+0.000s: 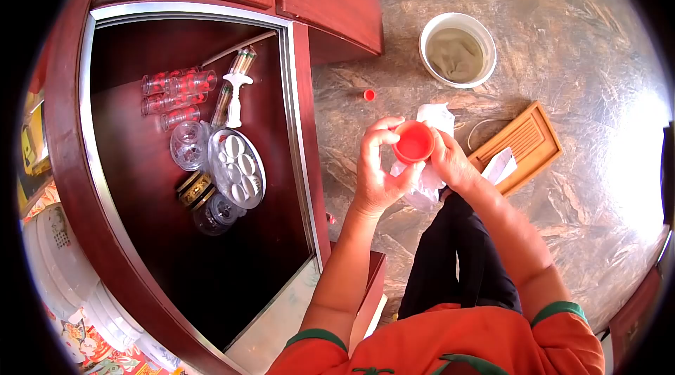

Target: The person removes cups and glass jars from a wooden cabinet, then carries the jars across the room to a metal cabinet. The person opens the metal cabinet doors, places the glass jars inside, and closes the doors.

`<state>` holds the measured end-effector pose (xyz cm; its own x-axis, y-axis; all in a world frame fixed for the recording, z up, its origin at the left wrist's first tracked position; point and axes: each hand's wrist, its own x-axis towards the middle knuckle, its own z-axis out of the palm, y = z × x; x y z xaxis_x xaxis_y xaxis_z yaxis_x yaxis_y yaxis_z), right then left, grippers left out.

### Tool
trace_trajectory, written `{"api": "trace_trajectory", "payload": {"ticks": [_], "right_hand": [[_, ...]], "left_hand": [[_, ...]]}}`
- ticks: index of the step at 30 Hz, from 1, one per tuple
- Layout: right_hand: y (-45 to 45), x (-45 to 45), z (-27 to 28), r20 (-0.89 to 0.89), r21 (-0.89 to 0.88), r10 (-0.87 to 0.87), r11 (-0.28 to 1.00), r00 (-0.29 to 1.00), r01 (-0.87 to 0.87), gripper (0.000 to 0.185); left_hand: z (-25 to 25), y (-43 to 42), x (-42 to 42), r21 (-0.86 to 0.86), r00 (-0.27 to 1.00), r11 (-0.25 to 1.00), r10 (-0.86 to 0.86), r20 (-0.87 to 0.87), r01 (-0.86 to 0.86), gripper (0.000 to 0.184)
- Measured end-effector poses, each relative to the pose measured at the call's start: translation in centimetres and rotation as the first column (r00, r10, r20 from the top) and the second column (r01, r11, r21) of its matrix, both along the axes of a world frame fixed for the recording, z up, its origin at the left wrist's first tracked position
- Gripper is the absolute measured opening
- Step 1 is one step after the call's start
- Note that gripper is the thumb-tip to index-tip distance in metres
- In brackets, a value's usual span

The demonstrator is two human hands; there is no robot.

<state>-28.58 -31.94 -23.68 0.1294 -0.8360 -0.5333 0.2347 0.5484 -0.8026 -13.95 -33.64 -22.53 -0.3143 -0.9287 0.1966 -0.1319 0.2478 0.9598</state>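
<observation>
A small red cup (413, 143) is held between my two hands, its mouth turned up toward me. My left hand (380, 167) curls its fingers and thumb around the cup's left side. On the right side, my right hand (453, 162) grips the rim and wall. Just below the hands lies crumpled white plastic (423, 188), partly hidden by them. A much smaller red cup or cap (369, 95) sits on the floor beyond my left hand.
To the left stands an open dark red cabinet (299, 129). Inside are red-patterned glasses (176, 86), clear glass dishes (188, 144), and an oval tray (259, 176) with several white pieces. A white bucket (423, 58) and a wooden slatted tray (548, 137) are on the floor.
</observation>
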Motion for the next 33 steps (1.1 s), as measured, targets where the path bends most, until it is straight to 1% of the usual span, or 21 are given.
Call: {"api": "trace_trajectory", "payload": {"ticks": [1, 3, 4, 7, 9, 11, 12, 14, 15, 16, 17, 18, 19, 20, 22, 24, 25, 26, 29, 30, 33], "right_hand": [[0.2, -0.1, 0.4, -0.015, 0.026, 0.001, 1.000, 1.000, 0.000, 0.050], [0.5, -0.4, 0.8, -0.047, 0.080, 0.003, 0.997, 0.999, 0.001, 0.050], [0.7, -0.4, 0.4, 0.008, 0.099, -0.001, 0.995, 1.000, 0.000, 0.050], [1.7, -0.6, -1.6, 0.079, 0.097, 0.053, 0.993, 0.995, -0.060, 0.053], [2.8, -0.4, -4.5, 0.236, 0.035, 0.037, 0.998, 0.971, -0.046, 0.056], [3.6, -0.5, -6.5, 0.214, -0.002, 0.083, 0.996, 0.973, -0.085, 0.054], [3.8, -0.2, -7.2, 0.171, -0.009, 0.096, 0.995, 0.981, -0.096, 0.053], [3.8, 0.4, -8.9, 0.083, -0.026, 0.124, 0.992, 0.989, -0.122, 0.051], [3.9, 0.7, -10.3, 0.068, 0.012, 0.103, 0.994, 0.992, -0.104, 0.049], [3.9, 1.1, -12.1, 0.050, 0.047, 0.077, 0.996, 0.996, -0.080, 0.048], [4.0, 1.5, -13.9, 0.030, 0.084, 0.053, 0.995, 0.998, -0.055, 0.047], [4.0, 2.0, -16.1, -0.001, 0.074, 0.000, 0.997, 1.000, 0.000, 0.045], [3.9, 2.1, -17.6, -0.047, 0.058, 0.025, 0.998, 0.999, -0.023, 0.044], [3.7, 2.2, -19.0, -0.092, 0.043, 0.053, 0.998, 0.994, -0.049, 0.044], [3.4, 2.5, -22.2, -0.161, -0.012, 0.081, 0.996, 0.984, -0.084, 0.043], [2.7, 3.0, -25.1, -0.181, -0.074, 0.090, 0.992, 0.979, -0.105, 0.044], [2.5, 3.1, -26.4, -0.187, -0.105, 0.092, 0.988, 0.978, -0.113, 0.044], [2.1, 3.1, -28.0, -0.198, -0.103, 0.111, 0.986, 0.974, -0.133, 0.045], [0.2, 2.7, -31.5, -0.212, -0.158, 0.196, 0.960, 0.958, -0.231, 0.045], [-0.5, 2.6, -32.3, -0.220, -0.136, 0.221, 0.958, 0.950, -0.254, 0.045], [-2.2, 2.0, -35.0, -0.272, -0.175, 0.207, 0.949, 0.940, -0.260, 0.045]], "left_hand": [[-0.2, 0.3, 0.1, -0.023, 0.998, 1.000, -0.002, 0.069, 0.004, 0.053], [-1.4, 1.2, 0.5, -0.015, 0.997, 1.000, -0.005, 0.071, 0.006, 0.053], [-1.7, 1.7, 0.7, -0.012, 0.997, 1.000, -0.004, 0.074, 0.005, 0.053], [-1.6, 2.5, 0.7, -0.041, 0.972, 0.999, -0.002, 0.236, 0.012, 0.052], [-2.6, 3.0, 1.0, -0.024, 0.946, 0.999, -0.026, 0.323, 0.035, 0.049], [-4.5, 3.6, 1.2, -0.013, 0.929, 0.998, -0.054, 0.366, 0.063, 0.046], [-6.0, 3.9, 1.5, -0.007, 0.919, 0.997, -0.069, 0.388, 0.078, 0.052], [-9.6, 5.1, 1.8, 0.188, 0.987, 0.982, -0.003, 0.162, -0.028, 0.059], [-11.5, 5.6, 2.0, 0.287, 0.998, 0.956, 0.049, 0.050, -0.061, 0.063], [-13.6, 5.7, 2.2, 0.462, 0.982, 0.880, 0.166, -0.088, -0.108, 0.071], [-16.2, 5.6, 3.1, 0.527, 0.949, 0.836, 0.271, -0.160, -0.149, 0.073], [-18.7, 5.3, 4.0, 0.620, 0.914, 0.733, 0.400, -0.061, -0.280, 0.068], [-21.6, 4.8, 5.0, 0.687, 0.859, 0.607, 0.510, 0.050, -0.400, 0.062], [-25.8, 4.6, 6.9, 0.599, 0.875, 0.648, 0.431, 0.222, -0.471, 0.056], [-35.4, 4.2, 10.8, 0.392, 0.785, 0.741, 0.287, 0.549, -0.545, 0.046], [-42.2, 3.5, 13.3, 0.199, 0.649, 0.872, 0.164, 0.743, -0.447, 0.038], [-43.8, 2.5, 13.8, 0.111, 0.549, 0.923, 0.119, 0.827, -0.368, 0.034], [-45.6, 1.5, 14.4, 0.210, 0.497, 0.914, -0.011, 0.868, -0.346, 0.033], [-52.5, -1.3, 16.1, 0.232, 0.394, 0.936, -0.115, 0.912, -0.264, 0.034], [-53.7, -2.4, 16.0, 0.258, 0.341, 0.928, -0.160, 0.926, -0.267, 0.035], [-56.3, -5.9, 15.7, 0.268, 0.297, 0.929, -0.189, 0.936, -0.253, 0.037]]}}
